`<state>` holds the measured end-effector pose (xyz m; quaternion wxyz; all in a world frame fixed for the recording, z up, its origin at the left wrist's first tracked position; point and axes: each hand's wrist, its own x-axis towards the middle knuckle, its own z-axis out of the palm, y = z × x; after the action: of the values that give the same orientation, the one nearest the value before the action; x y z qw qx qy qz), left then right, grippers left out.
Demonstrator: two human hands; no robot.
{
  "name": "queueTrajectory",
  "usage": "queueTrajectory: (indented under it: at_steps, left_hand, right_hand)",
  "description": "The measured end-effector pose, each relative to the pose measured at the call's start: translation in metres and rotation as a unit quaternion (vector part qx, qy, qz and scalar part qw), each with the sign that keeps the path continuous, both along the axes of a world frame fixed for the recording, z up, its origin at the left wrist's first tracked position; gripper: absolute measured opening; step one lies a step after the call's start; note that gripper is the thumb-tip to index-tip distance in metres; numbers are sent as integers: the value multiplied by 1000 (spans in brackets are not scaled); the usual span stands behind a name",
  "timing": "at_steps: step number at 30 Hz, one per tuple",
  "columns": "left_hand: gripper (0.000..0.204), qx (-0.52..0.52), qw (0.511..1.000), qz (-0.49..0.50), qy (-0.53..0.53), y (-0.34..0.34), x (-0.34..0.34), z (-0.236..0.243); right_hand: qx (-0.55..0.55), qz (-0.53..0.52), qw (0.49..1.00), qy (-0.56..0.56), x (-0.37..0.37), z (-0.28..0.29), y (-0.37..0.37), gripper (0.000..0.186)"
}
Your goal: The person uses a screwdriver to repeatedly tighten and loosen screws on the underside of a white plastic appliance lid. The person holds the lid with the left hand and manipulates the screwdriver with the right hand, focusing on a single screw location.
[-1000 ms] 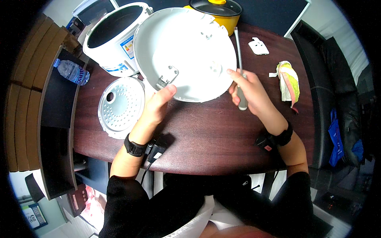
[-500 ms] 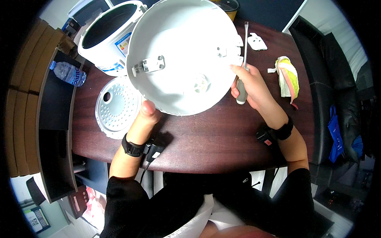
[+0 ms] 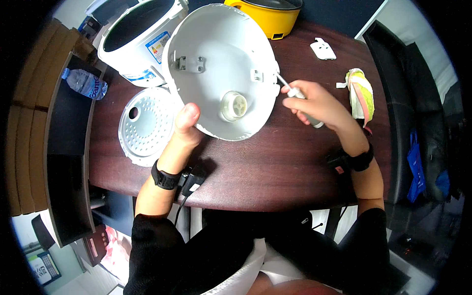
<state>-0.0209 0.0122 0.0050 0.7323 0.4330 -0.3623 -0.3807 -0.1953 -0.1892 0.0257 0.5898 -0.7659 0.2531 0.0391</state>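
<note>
A round white rice cooker lid shell is held up over the table, its hollow inside facing me. My left hand grips its lower left rim, thumb over the edge and the other fingers hidden behind. On the inside wall sit small metal brackets with screws and a clear round valve cup. My right hand is closed round a screwdriver with a grey handle. Its tip meets the shell's right edge, beside a small bracket. Just left of my left hand lies a perforated white disc.
An open white rice cooker body stands at the far left, a yellow pot at the back. On the right lie a small white plastic piece and a crumpled cloth. A water bottle rests at the left edge of the dark wooden table.
The shell has tilted and turned, showing more of its inner wall. The screwdriver has swung from upright to slanting left, its tip now at the shell's right edge.
</note>
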Motion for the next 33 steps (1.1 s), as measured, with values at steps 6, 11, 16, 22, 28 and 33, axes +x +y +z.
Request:
queueTrajectory:
  at_steps: [6, 11, 16, 22, 28, 33]
  left_hand:
    - [80, 21, 998, 53, -32, 0, 7, 1]
    - [76, 2, 995, 92, -31, -5, 12, 6]
    - [73, -8, 997, 70, -18, -4, 20, 9]
    - [54, -28, 986, 116, -118, -3, 18, 15]
    - [51, -31, 951, 185, -246, -3, 19, 13]
    - [54, -15, 985, 122, -125, -1, 16, 15]
  right_hand:
    - [-296, 64, 948, -95, -27, 27, -11, 38]
    - [-358, 58, 928, -85, -28, 41, -3, 30]
    - [-344, 71, 933, -81, -27, 36, -8, 20]
    - [-336, 76, 933, -108, -27, 33, -2, 20]
    - [-342, 79, 930, -106, -24, 27, -2, 21]
    - [-331, 77, 934, -108, -24, 27, -2, 20]
